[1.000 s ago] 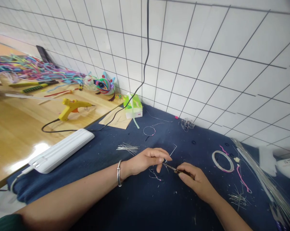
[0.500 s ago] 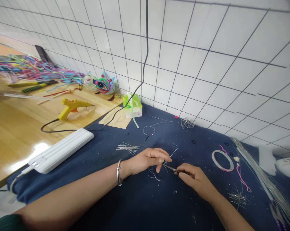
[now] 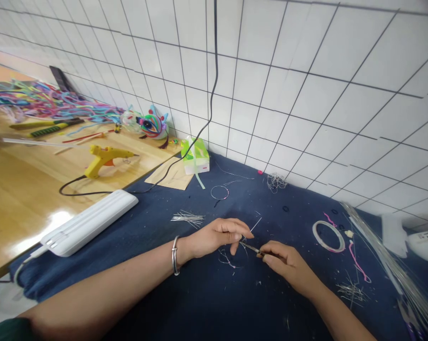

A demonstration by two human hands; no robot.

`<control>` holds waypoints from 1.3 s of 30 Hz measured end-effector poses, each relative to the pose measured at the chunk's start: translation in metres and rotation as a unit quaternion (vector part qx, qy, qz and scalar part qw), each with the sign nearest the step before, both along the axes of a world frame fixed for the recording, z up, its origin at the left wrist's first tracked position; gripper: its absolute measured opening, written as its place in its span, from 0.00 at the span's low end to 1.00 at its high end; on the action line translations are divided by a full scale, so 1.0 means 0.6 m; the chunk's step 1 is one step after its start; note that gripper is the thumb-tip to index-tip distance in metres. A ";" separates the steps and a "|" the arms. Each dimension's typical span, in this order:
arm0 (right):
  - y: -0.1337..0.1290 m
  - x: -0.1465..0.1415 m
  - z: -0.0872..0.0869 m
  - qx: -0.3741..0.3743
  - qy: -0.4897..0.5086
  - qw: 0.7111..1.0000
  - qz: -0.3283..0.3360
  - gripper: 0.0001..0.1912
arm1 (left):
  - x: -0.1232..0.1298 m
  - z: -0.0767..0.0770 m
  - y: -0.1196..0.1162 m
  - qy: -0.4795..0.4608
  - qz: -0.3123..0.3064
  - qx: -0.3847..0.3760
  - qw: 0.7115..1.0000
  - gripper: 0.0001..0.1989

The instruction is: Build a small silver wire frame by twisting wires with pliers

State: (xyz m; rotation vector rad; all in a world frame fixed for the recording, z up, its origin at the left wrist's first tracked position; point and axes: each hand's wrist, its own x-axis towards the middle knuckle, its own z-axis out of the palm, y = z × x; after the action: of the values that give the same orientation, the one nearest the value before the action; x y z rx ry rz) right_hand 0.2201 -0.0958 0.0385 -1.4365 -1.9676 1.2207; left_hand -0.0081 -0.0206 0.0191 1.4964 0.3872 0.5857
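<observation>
My left hand [image 3: 223, 235], a silver bangle at its wrist, is closed with thumb and fingers pinching thin silver wire [image 3: 255, 224]. One straight end sticks up past the fingertips, and fine wire loops [image 3: 228, 258] hang below them. My right hand [image 3: 288, 265] is wrapped round needle-nose pliers [image 3: 250, 246], whose handles are mostly hidden in the palm. The plier tips meet the wire at my left fingertips; the exact grip there is too small to make out. Beyond my hands lies a wire ring with pink beads [image 3: 220, 192]. Cut wire lengths [image 3: 187, 218] lie left.
Left are a white power bank [image 3: 91, 222], a yellow glue gun [image 3: 109, 160] and a tissue pack [image 3: 195, 156]. A black cord [image 3: 210, 116] hangs down the tiled wall. Right lie a tape roll [image 3: 328, 236], wire scraps [image 3: 352, 291] and a long wire bundle [image 3: 387, 260].
Almost nothing differs. Both hands keep the same hold on the wire and pliers, and the whole view has shifted very slightly.
</observation>
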 end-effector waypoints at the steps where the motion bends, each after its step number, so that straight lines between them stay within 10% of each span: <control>1: 0.000 0.000 0.000 -0.002 0.001 1.000 0.001 0.13 | 0.000 0.000 0.000 0.000 -0.003 -0.002 1.000 0.13; 39: 0.005 0.002 0.003 -0.002 0.011 1.000 0.010 0.14 | 0.004 0.002 -0.006 0.015 0.022 0.027 0.999 0.12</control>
State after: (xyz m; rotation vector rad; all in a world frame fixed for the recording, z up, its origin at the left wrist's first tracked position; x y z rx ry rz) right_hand 0.2214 -0.0927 0.0403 -1.4018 -1.9703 1.2463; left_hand -0.0058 -0.0241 0.0205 1.5540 0.4310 0.6123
